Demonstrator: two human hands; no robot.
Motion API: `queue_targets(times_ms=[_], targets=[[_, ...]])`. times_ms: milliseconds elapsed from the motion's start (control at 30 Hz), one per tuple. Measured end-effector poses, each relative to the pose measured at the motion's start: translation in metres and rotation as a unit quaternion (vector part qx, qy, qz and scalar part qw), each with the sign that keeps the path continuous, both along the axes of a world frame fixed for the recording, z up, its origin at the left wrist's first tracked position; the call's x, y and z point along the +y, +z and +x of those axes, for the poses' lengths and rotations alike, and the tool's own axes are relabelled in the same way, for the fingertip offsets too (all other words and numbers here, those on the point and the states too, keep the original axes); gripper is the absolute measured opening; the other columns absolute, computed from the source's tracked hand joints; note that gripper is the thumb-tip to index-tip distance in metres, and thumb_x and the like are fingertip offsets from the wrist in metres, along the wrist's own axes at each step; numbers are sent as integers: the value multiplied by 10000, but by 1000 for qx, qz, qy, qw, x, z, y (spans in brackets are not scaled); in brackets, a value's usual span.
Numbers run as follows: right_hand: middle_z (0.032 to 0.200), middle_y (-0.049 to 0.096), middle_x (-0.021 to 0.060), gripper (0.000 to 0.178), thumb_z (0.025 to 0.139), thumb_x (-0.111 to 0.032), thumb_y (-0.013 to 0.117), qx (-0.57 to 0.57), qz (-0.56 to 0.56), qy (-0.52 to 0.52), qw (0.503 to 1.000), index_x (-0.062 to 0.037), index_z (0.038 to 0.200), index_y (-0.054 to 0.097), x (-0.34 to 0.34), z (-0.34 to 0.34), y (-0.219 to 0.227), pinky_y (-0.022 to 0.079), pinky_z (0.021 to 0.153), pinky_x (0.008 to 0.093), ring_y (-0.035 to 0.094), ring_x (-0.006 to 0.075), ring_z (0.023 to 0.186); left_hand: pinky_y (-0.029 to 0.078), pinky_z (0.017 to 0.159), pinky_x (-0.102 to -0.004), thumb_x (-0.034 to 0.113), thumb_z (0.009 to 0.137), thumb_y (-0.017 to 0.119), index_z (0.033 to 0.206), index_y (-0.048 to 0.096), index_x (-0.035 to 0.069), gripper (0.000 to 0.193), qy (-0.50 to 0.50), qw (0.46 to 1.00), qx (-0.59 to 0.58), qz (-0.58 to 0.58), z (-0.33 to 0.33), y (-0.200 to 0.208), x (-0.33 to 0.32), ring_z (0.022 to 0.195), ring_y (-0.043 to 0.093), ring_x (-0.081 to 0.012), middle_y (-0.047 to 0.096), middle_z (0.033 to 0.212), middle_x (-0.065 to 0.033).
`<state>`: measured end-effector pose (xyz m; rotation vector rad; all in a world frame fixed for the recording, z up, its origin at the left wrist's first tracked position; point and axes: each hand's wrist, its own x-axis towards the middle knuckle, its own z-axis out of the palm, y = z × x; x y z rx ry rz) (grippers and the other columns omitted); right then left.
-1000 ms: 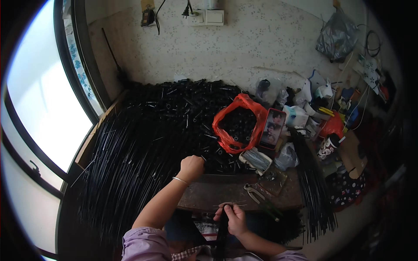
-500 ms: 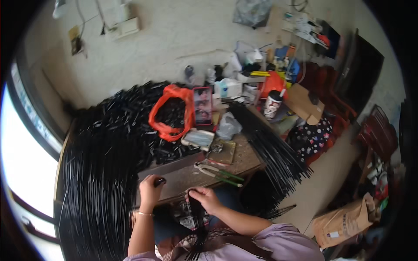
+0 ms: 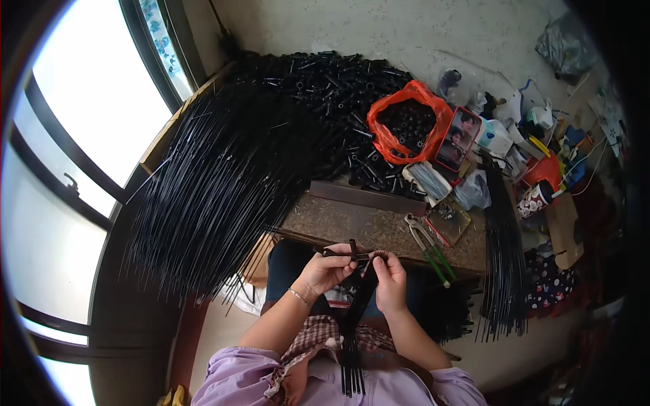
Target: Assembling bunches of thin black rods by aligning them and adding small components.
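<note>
My left hand [image 3: 330,268] pinches short black tubes [image 3: 353,249]; one stands upright at the fingertips and another dark piece pokes out to the left. Close beside it, my right hand [image 3: 391,281] is closed round the upper end of a bundle of thin black rods [image 3: 359,304]. The bundle hangs down over my lap, and its lower ends fan out against my shirt. The upper rod ends look ribbed and lie almost against the left fingertips. Whether a tube touches a rod there, I cannot tell.
Long black rods [image 3: 203,196] cover the left of the table [image 3: 338,220]. Behind lies a heap of black tubes [image 3: 318,81] with an open red bag [image 3: 413,157] of small black parts. Green-handled pincers [image 3: 433,252], a phone [image 3: 458,139] and more rods [image 3: 502,271] lie rightward.
My view has swung left. My left hand has moved from the table edge to my right hand, bringing its black piece up to the rod bundle. The right hand keeps its hold.
</note>
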<state>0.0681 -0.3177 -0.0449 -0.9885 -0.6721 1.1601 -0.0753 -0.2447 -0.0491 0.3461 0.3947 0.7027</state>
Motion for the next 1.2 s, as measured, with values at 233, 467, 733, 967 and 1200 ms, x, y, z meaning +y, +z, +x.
queue_targets(times_ms=[233,467,733,967,1200], targets=[[908,500,-6,195,866,-85,573,-20,48,-74,996,-49,1014,451,4,-14,-10,383,753,191,468,57,826,515,714,-258,-23,797,588,1030,541,-14,238,-26,999,-19,14,6,2,8,796,604,-183,600,972,-125],[911,511,-3,193,858,-85,585,28,34,-33,998,-53,1003,462,12,-14,-11,386,761,193,477,59,829,520,745,-260,-36,771,621,989,540,-13,234,-44,995,-8,86,-4,-1,18,846,602,-172,601,972,-116],[912,534,-1,180,849,-73,592,60,43,4,997,-57,988,479,15,-13,-12,399,758,195,498,60,822,522,755,-275,-51,758,628,995,545,-8,254,-15,998,9,59,-1,8,19,831,609,-177,605,953,-111],[876,539,48,192,847,-61,580,29,47,-4,998,-57,989,450,18,-14,-18,467,627,264,546,137,710,514,755,-300,-63,736,642,997,552,-8,282,-22,993,7,113,-7,7,19,822,606,-190,609,937,-102],[907,540,1,199,855,-87,591,13,47,-30,998,-55,1007,467,16,-15,-10,407,750,193,505,61,818,480,742,-252,-68,691,688,985,585,4,320,66,933,159,317,-3,20,7,806,574,-125,574,852,-10]])
